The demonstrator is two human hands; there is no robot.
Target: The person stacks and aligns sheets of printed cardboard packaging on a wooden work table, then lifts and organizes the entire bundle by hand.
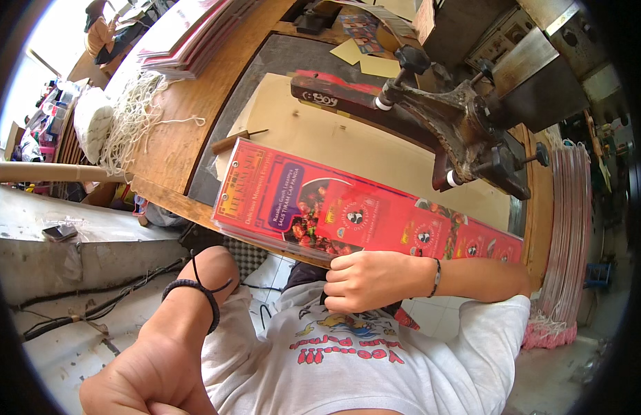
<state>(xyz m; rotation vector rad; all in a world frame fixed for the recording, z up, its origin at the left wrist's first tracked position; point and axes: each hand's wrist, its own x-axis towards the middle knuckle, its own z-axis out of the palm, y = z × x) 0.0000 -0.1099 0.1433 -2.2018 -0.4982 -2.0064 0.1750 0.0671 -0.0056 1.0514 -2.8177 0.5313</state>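
Observation:
My left hand [144, 380] is raised close at the lower left, with a black cord bracelet [211, 304] on its wrist. Its fingers look curled in, and the lower edge of the picture cuts them off, so anything inside is hidden. Before my chest, my right hand [358, 280] is closed in a fist, knuckles outward; what it may hold cannot be seen. Just beyond that fist lies a stack of long red printed sheets [396, 200] along the table's near edge, with metal eyelets at its left end. A wooden-handled awl [230, 142] rests behind the stack.
A heavy metal clamp-like machine [465, 124] stands over a tan board [376, 142] on the wooden table [189, 114]. More sheets [189, 38] are stacked at the far left, near loose white string [137, 117]. Hanging bundles [569, 214] stand at right. A person [99, 34] sits far off.

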